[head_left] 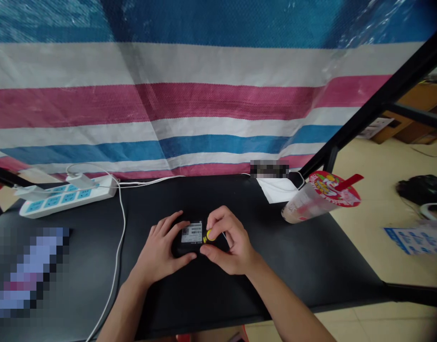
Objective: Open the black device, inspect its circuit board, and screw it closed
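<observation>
A dark, flat device point(178, 248) with a white printed label point(191, 232) lies on the black tabletop between my hands. My left hand point(160, 247) grips its left end, the thumb along the near side and the index finger at the label's far edge. Over the right end, my right hand point(232, 242) pinches a small thing with a round yellow end point(210, 234) between thumb and fingers. Its lower part and exact kind cannot be made out. Part of the device's right side is hidden under that hand.
A white power strip point(70, 195) with plugs sits at the back left; its white cable point(121, 228) runs to the front edge. A drink cup point(311, 202) with a red straw leans back right, near white paper point(277, 190). A blurred-out object point(33, 270) lies left. Striped sheeting point(204, 102) hangs behind.
</observation>
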